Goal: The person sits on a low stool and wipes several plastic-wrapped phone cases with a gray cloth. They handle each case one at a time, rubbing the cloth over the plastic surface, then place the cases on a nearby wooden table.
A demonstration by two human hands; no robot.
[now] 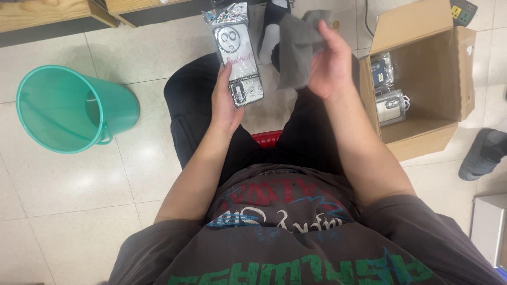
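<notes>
Near the upper middle of the frame, the left hand (226,103) is closed around the lower part of a packaged phone case (236,53), with the thumb on its front; the clear packet stands upright above the person's lap. Just right of it, the right hand (330,63) pinches a grey cloth (297,50) between thumb and curled fingers. At right is an open cardboard box (422,79) with more packets, and at left a green bucket (68,108) lies on the tiled floor.
</notes>
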